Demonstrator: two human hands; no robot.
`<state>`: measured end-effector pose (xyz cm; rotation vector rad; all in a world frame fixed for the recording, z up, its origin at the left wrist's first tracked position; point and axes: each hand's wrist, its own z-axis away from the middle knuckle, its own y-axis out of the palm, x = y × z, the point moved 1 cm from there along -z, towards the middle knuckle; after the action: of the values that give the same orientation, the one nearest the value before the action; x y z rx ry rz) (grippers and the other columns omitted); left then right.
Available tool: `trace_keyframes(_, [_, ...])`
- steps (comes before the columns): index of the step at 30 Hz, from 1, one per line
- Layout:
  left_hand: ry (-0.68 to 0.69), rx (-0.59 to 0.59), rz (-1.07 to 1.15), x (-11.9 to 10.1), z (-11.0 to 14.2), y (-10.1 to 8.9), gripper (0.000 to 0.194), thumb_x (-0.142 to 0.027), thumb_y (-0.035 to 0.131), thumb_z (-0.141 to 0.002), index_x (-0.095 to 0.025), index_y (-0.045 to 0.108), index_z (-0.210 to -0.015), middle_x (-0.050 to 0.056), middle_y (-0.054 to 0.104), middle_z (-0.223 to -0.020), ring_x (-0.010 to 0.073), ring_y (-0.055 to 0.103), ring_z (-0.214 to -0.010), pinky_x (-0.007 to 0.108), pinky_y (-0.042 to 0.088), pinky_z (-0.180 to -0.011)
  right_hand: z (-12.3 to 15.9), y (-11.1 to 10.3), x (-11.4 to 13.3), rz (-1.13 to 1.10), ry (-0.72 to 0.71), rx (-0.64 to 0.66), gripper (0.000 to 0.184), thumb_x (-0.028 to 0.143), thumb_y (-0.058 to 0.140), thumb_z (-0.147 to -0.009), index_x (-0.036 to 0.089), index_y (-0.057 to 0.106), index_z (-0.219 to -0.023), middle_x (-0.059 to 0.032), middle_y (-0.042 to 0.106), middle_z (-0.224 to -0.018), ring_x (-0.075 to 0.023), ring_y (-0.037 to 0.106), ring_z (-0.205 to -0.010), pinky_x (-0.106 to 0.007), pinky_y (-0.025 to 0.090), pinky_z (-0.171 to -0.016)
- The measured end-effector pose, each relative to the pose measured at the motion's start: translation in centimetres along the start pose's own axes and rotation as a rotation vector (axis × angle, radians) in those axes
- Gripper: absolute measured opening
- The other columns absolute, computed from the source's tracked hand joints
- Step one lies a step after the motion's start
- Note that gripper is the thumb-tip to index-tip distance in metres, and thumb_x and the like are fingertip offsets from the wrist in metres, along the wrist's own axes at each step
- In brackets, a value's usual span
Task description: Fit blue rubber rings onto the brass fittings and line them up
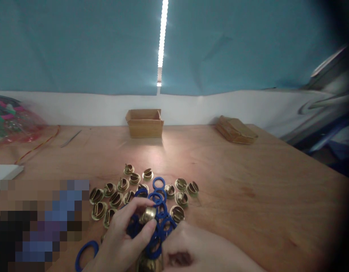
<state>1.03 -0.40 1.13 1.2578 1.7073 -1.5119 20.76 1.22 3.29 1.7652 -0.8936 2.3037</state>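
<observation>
While pinching a brass piece [149, 214] between thumb and finger of the left hand [121, 235], holds the right hand [195, 245] curled just beside it, low over a wooden surface [276, 189]. Cannot tell the state of the right grip, with fingertips hidden from view. Held above a cluster of blue rings [163, 227], with more brass pieces [116, 199] scattered around to the left, right and far side, and a lone blue ring [90, 244] lying apart near the left wrist. Apparently occupied with handling a single piece at close quarters; seems to call next for a steady left pinch and care around the loose rings. Set farther back: an open carton [146, 128] near the white wall [191, 109], a creased brown packet [236, 130] to its right and, at left, a thin curved tool [71, 138], a red-and-yellow cord [38, 148], a partly cropped white device [5, 173] and a colorful plastic bundle [12, 121]. Masked by coarse squares at lower left. Hung behind: teal cloth [92, 45], divided by a bright light strip [163, 34].
</observation>
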Motion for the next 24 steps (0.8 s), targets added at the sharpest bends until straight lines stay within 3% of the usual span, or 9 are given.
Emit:
trace_keyframes(5, [0.069, -0.006, -0.033, -0.2, -0.1, 0.3, 0.033, -0.007, 0.059, -0.074, -0.024, 0.061, -0.102, 0.000, 0.074, -0.090, 0.0166, 0.072, -0.079, 0.025, 0.058, -0.071, 0.0, 0.3, -1.3, 0.157, -0.034, 0.061, 0.014, 0.006, 0.070, -0.067, 0.016, 0.060, -0.067, 0.0082, 0.050, -0.057, -0.0047, 0.045, -0.048, -0.013, 0.031, -0.044])
trace_keyframes(12, [0.058, 0.007, 0.003, 0.3, -0.1, 0.8, 0.042, -0.004, 0.059, -0.071, -0.024, 0.057, -0.108, 0.000, 0.073, -0.091, 0.0166, 0.072, -0.082, 0.024, 0.058, -0.073, 0.1, 0.2, -1.2, 0.148, -0.026, 0.056, 0.010, 0.009, 0.069, -0.070, 0.017, 0.067, -0.075, 0.0070, 0.054, -0.058, -0.0059, 0.049, -0.048, -0.013, 0.033, -0.044])
trace_keyframes(15, [0.024, 0.030, 0.066, 0.2, 0.0, 0.6, 0.037, -0.006, 0.053, -0.080, -0.024, 0.054, -0.112, 0.000, 0.073, -0.089, 0.0161, 0.073, -0.082, 0.023, 0.058, -0.073, 0.0, 0.1, -0.7, 0.100, 0.011, 0.027, 0.004, 0.017, 0.070, -0.076, 0.017, 0.065, -0.075, 0.0057, 0.055, -0.061, -0.0067, 0.050, -0.050, -0.014, 0.035, -0.045])
trace_keyframes(19, [-0.001, 0.047, 0.152, 0.2, 0.0, 0.5, 0.023, -0.015, 0.044, -0.093, -0.024, 0.054, -0.112, 0.000, 0.074, -0.085, 0.0146, 0.071, -0.074, 0.022, 0.057, -0.067, -0.3, 0.1, 0.0, 0.033, 0.054, -0.117, 0.010, 0.014, 0.064, -0.078, 0.017, 0.058, -0.071, 0.0072, 0.049, -0.058, -0.0058, 0.044, -0.049, -0.015, 0.031, -0.045])
trace_keyframes(24, [-0.001, -0.013, 0.137, 0.3, 0.1, 1.0, 0.031, -0.012, 0.061, -0.082, -0.023, 0.056, -0.110, 0.002, 0.075, -0.095, 0.0175, 0.073, -0.086, 0.025, 0.059, -0.075, -0.4, 0.1, 0.1, -0.024, 0.029, -0.342, 0.019, 0.015, 0.057, -0.084, 0.017, 0.051, -0.065, 0.0075, 0.043, -0.056, -0.0063, 0.040, -0.050, -0.017, 0.030, -0.047])
